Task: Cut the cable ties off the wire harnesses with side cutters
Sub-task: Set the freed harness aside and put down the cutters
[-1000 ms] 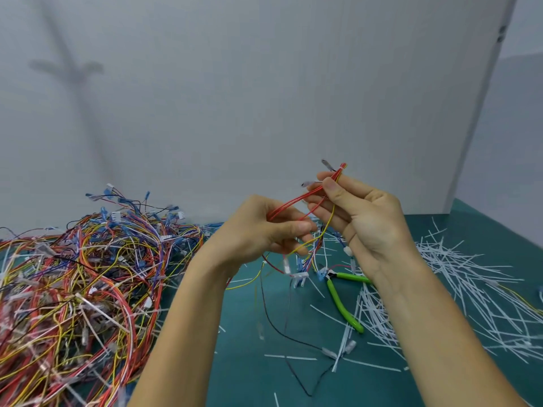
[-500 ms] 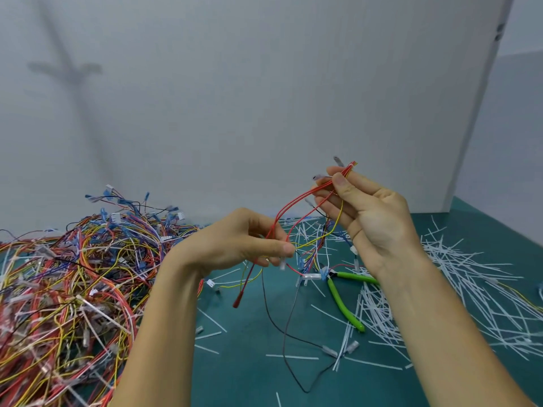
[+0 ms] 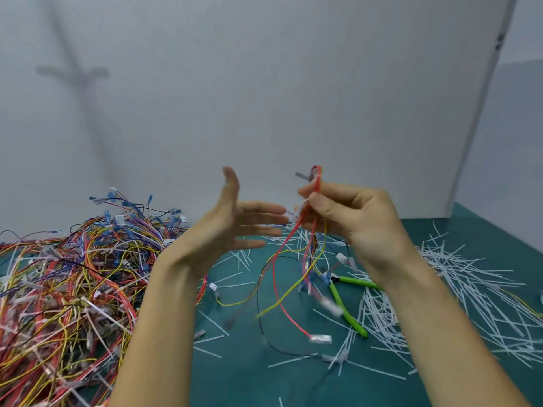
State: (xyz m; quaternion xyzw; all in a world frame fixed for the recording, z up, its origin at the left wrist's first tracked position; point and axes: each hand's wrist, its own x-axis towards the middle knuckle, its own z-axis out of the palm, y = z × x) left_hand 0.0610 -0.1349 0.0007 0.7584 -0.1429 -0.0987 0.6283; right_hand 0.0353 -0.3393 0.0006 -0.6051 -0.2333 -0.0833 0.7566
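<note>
head view: the right hand point(image 3: 352, 218) pinches a harness point(image 3: 316, 180) mid-scene, its wires dangling over the mat point(image 3: 249, 377). the left hand point(image 3: 232, 227) is spread and holds nothing. cutters point(image 3: 348, 311) lie beneath. probably best to steady the wires, then find the tie; motion blur hides any tie.

The left of the mat point(image 3: 244, 383) is taken up by a tangled wire pile point(image 3: 67, 274), and the right by strewn cut ties point(image 3: 458, 289). A barer strip is left between them, crossed by the side cutters point(image 3: 342, 301) and by wires hung from the raised harness point(image 3: 316, 179). The back is closed by a white wall point(image 3: 293, 98).
</note>
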